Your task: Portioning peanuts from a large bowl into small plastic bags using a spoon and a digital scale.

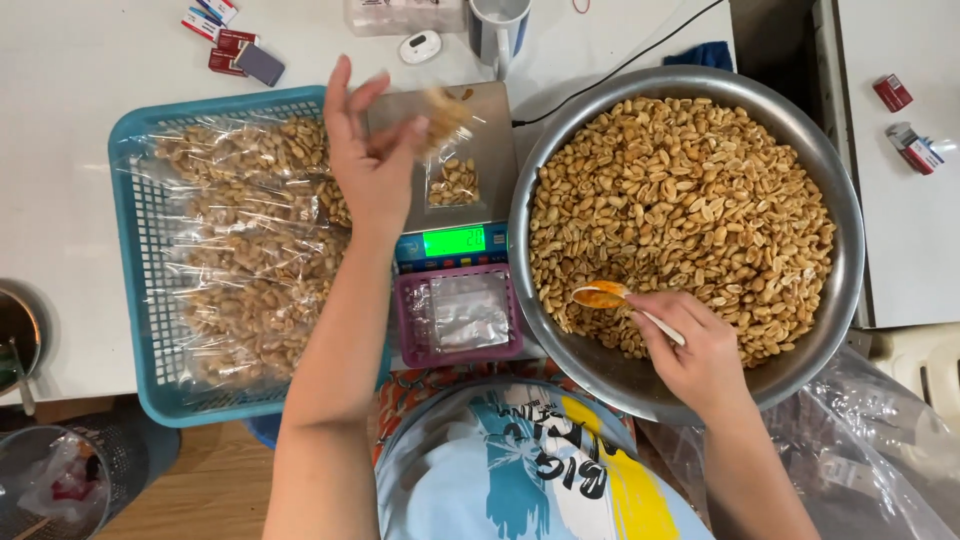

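A big metal bowl [800, 130] full of peanuts [690, 200] sits on the white counter [60, 200]. Next to it is a blue basket [130, 250] with filled clear bags [250, 260]. Between them is a scale [455, 240] holding a small bag [455, 180] with a few peanuts. The left hand [370, 160] is over the scale, fingers loosely spread, dropping peanuts. The right hand [695, 345] fingers are pinching an orange spoon [600, 295] in the bowl.

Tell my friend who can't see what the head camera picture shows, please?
A person's left hand drops peanuts into a small clear bag on a scale. Their right hand holds a spoon in a big metal bowl of peanuts. A blue basket holds filled bags.
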